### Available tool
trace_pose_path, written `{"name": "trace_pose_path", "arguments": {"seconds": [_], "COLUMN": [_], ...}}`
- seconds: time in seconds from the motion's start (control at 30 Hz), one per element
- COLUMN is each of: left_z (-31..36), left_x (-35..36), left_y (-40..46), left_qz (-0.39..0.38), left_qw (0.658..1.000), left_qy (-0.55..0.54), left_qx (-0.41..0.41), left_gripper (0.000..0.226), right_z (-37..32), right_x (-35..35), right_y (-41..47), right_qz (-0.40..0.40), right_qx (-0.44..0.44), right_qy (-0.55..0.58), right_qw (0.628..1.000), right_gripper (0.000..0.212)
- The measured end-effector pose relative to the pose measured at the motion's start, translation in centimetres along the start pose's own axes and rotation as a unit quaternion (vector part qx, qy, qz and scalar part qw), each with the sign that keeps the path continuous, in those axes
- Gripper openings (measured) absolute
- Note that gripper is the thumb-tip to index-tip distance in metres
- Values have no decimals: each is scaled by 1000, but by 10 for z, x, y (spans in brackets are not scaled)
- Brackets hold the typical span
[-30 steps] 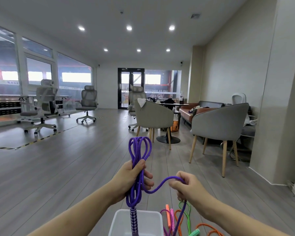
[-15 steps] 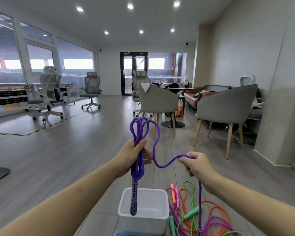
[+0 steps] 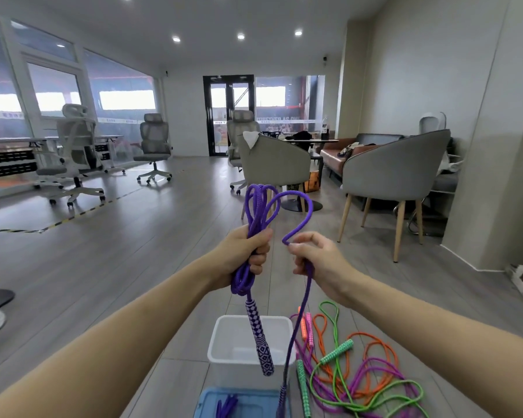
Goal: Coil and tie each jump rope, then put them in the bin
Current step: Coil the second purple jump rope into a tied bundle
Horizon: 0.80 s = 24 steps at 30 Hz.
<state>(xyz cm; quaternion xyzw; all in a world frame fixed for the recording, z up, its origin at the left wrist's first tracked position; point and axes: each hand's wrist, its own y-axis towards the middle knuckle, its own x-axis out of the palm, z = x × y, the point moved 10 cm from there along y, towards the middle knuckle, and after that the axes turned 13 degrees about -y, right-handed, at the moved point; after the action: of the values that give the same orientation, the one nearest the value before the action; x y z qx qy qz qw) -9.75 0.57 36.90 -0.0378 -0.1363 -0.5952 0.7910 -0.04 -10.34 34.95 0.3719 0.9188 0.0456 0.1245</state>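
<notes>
Several loops of the purple rope (image 3: 255,206) are bunched in your left hand (image 3: 245,254), fist clamped on them, one patterned handle (image 3: 258,339) dangling over the white bin (image 3: 224,354) near you. Your right hand (image 3: 317,260) pinches the free run, a fresh loop arching between the hands. Risks: loosen the left fist while adding that loop and the bundle likely springs apart. The tail drops on the near right by the loose orange, green and magenta ropes (image 3: 366,375); pull fast and it probably snags them.
</notes>
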Motion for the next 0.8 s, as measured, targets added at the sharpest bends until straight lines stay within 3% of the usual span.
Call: {"name": "trace_pose_path", "arguments": {"seconds": [0.07,0.17,0.33,0.47,0.57,0.67,0.8], "left_z": [-3,-6,3,21,27,5,-57], "left_x": [-2,-9,-21,-16,8,37,37], "left_y": [0,1,4,1,-8,-25,-29], "left_qz": [-8,0,28,3,-86,-189,-216], "left_qw": [999,999,1000,1000,995,957,834], "left_qy": [29,26,5,-18,44,191,474], "left_qx": [-13,-22,-5,4,-30,-112,-181], "left_gripper": [12,12,17,20,23,12,31], "right_z": [-14,-24,-22,12,51,72,59], "right_x": [2,6,-8,-5,-7,-21,-33], "right_y": [-3,-8,-1,2,1,6,13], "right_qz": [-36,-73,-34,-109,-161,-151,-96], "right_qx": [-33,-58,-29,16,93,141,122], "right_qy": [-19,-39,48,-68,-180,-216,-214], "right_qw": [999,995,998,992,966,954,964], "right_gripper": [26,10,29,32,36,36,31]}}
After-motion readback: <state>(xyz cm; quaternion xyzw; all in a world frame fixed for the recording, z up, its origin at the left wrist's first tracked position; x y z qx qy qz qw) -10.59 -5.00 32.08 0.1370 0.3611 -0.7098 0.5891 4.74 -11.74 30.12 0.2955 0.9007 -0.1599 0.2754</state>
